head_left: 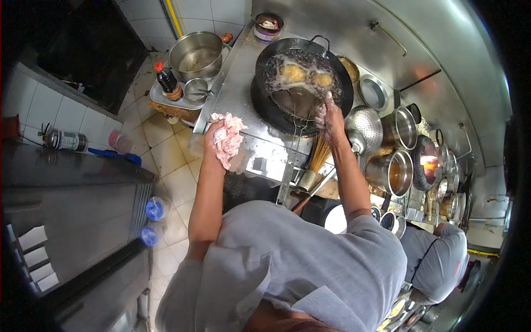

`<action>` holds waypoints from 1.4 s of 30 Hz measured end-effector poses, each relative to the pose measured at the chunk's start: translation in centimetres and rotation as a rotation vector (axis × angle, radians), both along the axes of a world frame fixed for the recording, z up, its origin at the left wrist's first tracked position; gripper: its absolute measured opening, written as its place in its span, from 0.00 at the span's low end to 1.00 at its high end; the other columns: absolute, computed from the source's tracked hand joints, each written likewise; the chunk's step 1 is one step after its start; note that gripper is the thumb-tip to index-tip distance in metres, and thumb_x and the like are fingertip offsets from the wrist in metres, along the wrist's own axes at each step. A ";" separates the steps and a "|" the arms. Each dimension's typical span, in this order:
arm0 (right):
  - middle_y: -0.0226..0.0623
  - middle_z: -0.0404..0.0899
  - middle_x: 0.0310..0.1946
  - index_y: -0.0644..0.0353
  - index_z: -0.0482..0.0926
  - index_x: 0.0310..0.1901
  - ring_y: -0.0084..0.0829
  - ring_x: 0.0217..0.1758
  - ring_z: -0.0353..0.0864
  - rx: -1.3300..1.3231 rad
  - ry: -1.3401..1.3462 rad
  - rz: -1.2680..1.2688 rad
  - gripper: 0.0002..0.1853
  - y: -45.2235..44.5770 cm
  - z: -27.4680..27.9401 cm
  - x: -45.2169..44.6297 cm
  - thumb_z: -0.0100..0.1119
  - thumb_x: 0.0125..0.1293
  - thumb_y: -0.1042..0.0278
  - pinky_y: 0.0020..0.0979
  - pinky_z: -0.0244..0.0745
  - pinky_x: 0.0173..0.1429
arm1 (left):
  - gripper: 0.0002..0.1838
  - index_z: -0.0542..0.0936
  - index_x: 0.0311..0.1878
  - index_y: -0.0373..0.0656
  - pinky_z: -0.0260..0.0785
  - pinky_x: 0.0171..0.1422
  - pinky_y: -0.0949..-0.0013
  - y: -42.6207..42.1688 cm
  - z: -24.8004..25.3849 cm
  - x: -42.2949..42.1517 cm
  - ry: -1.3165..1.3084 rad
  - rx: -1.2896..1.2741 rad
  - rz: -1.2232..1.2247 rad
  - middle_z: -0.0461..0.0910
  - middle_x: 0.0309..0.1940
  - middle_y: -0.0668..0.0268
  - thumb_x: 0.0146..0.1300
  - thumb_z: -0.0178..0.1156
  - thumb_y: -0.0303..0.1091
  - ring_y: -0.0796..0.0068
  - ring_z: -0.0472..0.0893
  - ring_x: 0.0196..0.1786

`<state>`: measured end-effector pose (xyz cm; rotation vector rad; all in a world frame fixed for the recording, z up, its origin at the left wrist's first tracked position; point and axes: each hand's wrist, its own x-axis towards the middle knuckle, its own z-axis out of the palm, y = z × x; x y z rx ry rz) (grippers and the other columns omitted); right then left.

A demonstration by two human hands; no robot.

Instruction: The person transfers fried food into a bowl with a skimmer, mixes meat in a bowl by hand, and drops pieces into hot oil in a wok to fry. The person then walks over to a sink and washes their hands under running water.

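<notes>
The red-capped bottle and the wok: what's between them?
In the head view, a small metal bowl, then a bare strip of steel counter before the wok.

Over at that wok (pixel 345 77), golden pieces (pixel 292 73) bubble in oil (pixel 301 57), the right hand (pixel 330 119) above its near edge. The left hand (pixel 212 136) clutches a pinkish mass (pixel 229 139).

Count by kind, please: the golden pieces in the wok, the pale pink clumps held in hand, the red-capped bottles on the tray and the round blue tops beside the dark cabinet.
Golden pieces in the wok: 2
Pale pink clump in the left hand: 1
Red-capped bottle: 1
Blue tops: 2
Total: 6
</notes>
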<state>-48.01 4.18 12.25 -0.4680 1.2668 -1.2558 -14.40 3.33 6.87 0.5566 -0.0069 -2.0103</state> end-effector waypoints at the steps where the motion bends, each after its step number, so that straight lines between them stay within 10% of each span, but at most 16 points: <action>1: 0.24 0.66 0.16 0.53 0.71 0.27 0.20 0.15 0.63 0.002 0.000 0.001 0.24 -0.6 -0.7 -0.7 0.51 0.70 0.40 0.22 0.54 0.18 | 0.08 0.77 0.36 0.43 0.75 0.21 0.70 0.2 0.3 0.0 -0.025 -0.018 0.005 0.79 0.26 0.62 0.58 0.58 0.37 0.68 0.78 0.20; 3: 0.30 0.67 0.13 0.58 0.71 0.21 0.26 0.15 0.66 -0.103 0.581 -0.074 0.28 -2.7 -3.9 -3.8 0.53 0.70 0.42 0.31 0.60 0.19 | 0.09 0.77 0.36 0.43 0.75 0.21 0.70 0.2 0.7 -0.4 -0.049 0.006 0.018 0.79 0.26 0.62 0.58 0.58 0.38 0.68 0.78 0.20; 5: 0.56 0.77 0.20 0.66 0.81 0.31 0.55 0.27 0.81 -0.225 1.541 0.111 0.23 -4.5 -5.0 -7.1 0.51 0.70 0.51 0.47 0.74 0.36 | 0.09 0.77 0.37 0.43 0.75 0.21 0.70 0.1 0.7 -0.6 -0.074 0.029 0.038 0.79 0.26 0.62 0.58 0.59 0.39 0.68 0.79 0.20; 11: 0.59 0.81 0.32 0.65 0.78 0.41 0.57 0.39 0.81 -0.281 1.969 0.353 0.16 -10.3 -11.2 -19.0 0.47 0.69 0.60 0.52 0.75 0.45 | 0.11 0.77 0.36 0.44 0.76 0.23 0.65 0.0 1.1 -1.9 -0.011 0.154 0.113 0.79 0.26 0.61 0.58 0.57 0.42 0.66 0.78 0.20; 13: 0.62 0.79 0.40 0.64 0.76 0.48 0.57 0.45 0.80 0.072 2.135 0.708 0.17 -11.5 -9.9 -18.7 0.47 0.70 0.59 0.51 0.75 0.51 | 0.10 0.76 0.35 0.44 0.71 0.23 0.67 -0.4 -0.7 -1.0 0.198 -0.172 -0.079 0.75 0.24 0.63 0.57 0.59 0.40 0.69 0.75 0.21; 17: 0.58 0.79 0.40 0.66 0.78 0.46 0.55 0.44 0.80 -0.408 1.752 0.165 0.17 -7.0 -1.3 -8.1 0.51 0.70 0.58 0.46 0.75 0.47 | 0.08 0.76 0.35 0.45 0.72 0.25 0.67 -1.0 -0.9 -1.1 0.138 -0.095 0.026 0.75 0.26 0.63 0.55 0.60 0.37 0.67 0.76 0.23; 19: 0.37 0.82 0.35 0.61 0.79 0.46 0.31 0.39 0.82 -0.280 0.747 0.398 0.13 -3.7 0.7 -1.7 0.54 0.70 0.60 0.31 0.77 0.41 | 0.08 0.77 0.37 0.47 0.75 0.30 0.64 -1.2 0.9 -1.8 0.049 0.056 0.184 0.77 0.28 0.63 0.57 0.58 0.39 0.65 0.79 0.28; 23: 0.34 0.78 0.42 0.57 0.71 0.51 0.26 0.45 0.80 -0.230 0.279 0.621 0.18 2.7 3.5 10.9 0.65 0.63 0.64 0.29 0.81 0.41 | 0.08 0.77 0.38 0.48 0.77 0.36 0.62 -2.3 0.5 -2.8 0.053 -0.034 0.203 0.79 0.30 0.63 0.59 0.56 0.39 0.65 0.81 0.32; 34: 0.34 0.77 0.30 0.65 0.74 0.43 0.27 0.35 0.77 -0.456 0.780 0.351 0.16 2.8 2.1 18.2 0.68 0.58 0.69 0.29 0.76 0.40 | 0.13 0.76 0.46 0.42 0.78 0.46 0.61 -2.0 3.4 -4.0 -0.069 -0.031 0.500 0.79 0.38 0.64 0.61 0.58 0.38 0.66 0.82 0.40; 42: 0.31 0.76 0.32 0.60 0.74 0.43 0.24 0.32 0.76 -0.159 -0.004 0.471 0.07 2.4 2.7 17.4 0.53 0.65 0.72 0.28 0.73 0.38 | 0.09 0.76 0.42 0.47 0.78 0.41 0.60 -2.2 2.7 -3.0 0.053 -0.046 0.486 0.78 0.32 0.64 0.62 0.55 0.38 0.65 0.81 0.36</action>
